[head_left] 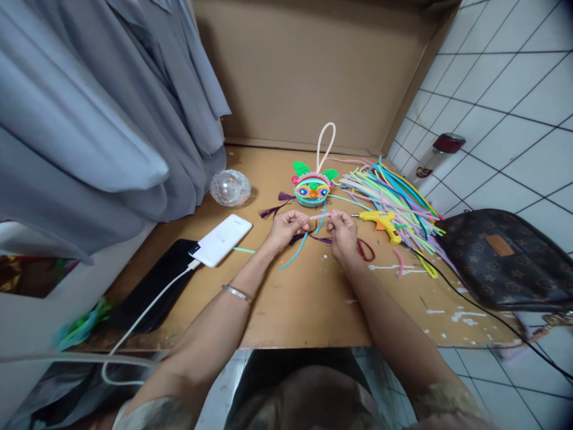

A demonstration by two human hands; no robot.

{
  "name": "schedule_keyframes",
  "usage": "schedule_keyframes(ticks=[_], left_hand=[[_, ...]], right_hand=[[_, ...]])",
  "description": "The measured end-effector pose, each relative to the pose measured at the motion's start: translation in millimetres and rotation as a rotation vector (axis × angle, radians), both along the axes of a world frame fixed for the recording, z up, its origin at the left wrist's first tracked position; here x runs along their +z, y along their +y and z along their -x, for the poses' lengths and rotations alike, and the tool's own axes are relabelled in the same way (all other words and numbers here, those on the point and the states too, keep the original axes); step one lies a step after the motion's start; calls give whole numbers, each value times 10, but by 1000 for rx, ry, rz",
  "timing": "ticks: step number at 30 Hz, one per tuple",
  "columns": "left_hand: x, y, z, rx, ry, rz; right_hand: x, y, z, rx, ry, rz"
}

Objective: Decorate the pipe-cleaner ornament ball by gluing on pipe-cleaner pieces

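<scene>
My left hand (289, 230) and my right hand (342, 233) are close together over the middle of the table. Both are closed in a pinch, with a thin pale pink strip (319, 217) stretched between their fingertips. Just beyond them sits a colourful lion-head ornament (313, 190) with green ears, round eyes and a white hanging loop (332, 143). Dark purple tassels (271, 211) lie at its left. A blue strip (293, 258) runs from under the ornament, passing beneath the pink one. Right of my right hand rests a yellow glue gun (380, 221).
Many coloured strips (389, 191) are heaped at the right, beside a brown patterned bag (505, 257) and a bottle (436, 158). At the left are a clear ball (230, 187), a white power bank (224, 239) with a cable, and a black phone (154, 286). Grey curtains (134, 107) hang there.
</scene>
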State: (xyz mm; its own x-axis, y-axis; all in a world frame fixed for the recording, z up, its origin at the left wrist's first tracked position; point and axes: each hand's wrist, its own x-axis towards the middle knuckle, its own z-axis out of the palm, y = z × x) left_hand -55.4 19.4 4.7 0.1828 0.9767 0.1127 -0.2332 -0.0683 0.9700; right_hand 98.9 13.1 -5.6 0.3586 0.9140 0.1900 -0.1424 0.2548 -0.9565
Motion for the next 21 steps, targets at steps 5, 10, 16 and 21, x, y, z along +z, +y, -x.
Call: schedule_keyframes(ticks=[5, 10, 16, 21], left_hand=[[57, -10, 22, 44, -11, 35], [65, 36, 56, 145, -161, 77], [101, 62, 68, 223, -218, 111], [97, 102, 126, 313, -244, 109]], right_hand=[[33, 19, -47, -34, -17, -15], [96, -69, -19, 57, -141, 38], [109, -158, 83, 178, -142, 80], [88, -137, 86, 139, -84, 65]])
